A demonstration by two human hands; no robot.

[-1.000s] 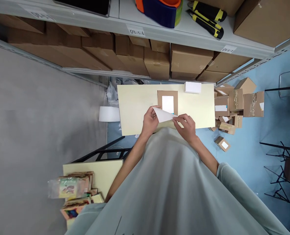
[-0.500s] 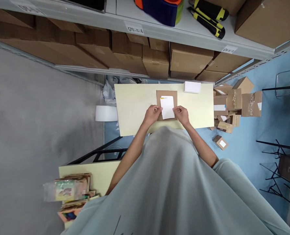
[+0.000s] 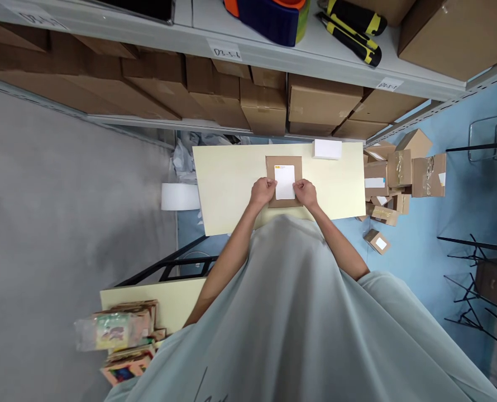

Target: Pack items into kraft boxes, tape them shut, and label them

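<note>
The label (image 3: pixel 285 183) lies straight between the two sets of fingers, its left edge at the left hand (image 3: pixel 262 192) and its right edge at the right hand (image 3: pixel 306 193), so neither hand is the nearer: both touch it, a little on the person's side of its middle. Its long axis runs from the near edge of the table (image 3: pixel 232 173) toward the far edge, square across the line joining the hands. Under it sits the box (image 3: pixel 285 204), lined up the same way, with a narrow brown margin showing on all four sides of the label, fairly even. On each hand thumb and fingers are drawn together at the label's edge; whether they pinch it or only press it down on the box, I cannot tell. The box stands about midway between the table's left and right edges, its far side just short of the far edge, beyond which the shelf (image 3: pixel 265 64) rises. Sideways there is open tabletop, slightly more toward the left corners; on the right, the white block (image 3: pixel 327 149) rests against the far edge, apart from the box. Toward the person, only a short strip separates the box from the shirt (image 3: pixel 288 268), which hides part of the near edge.
</note>
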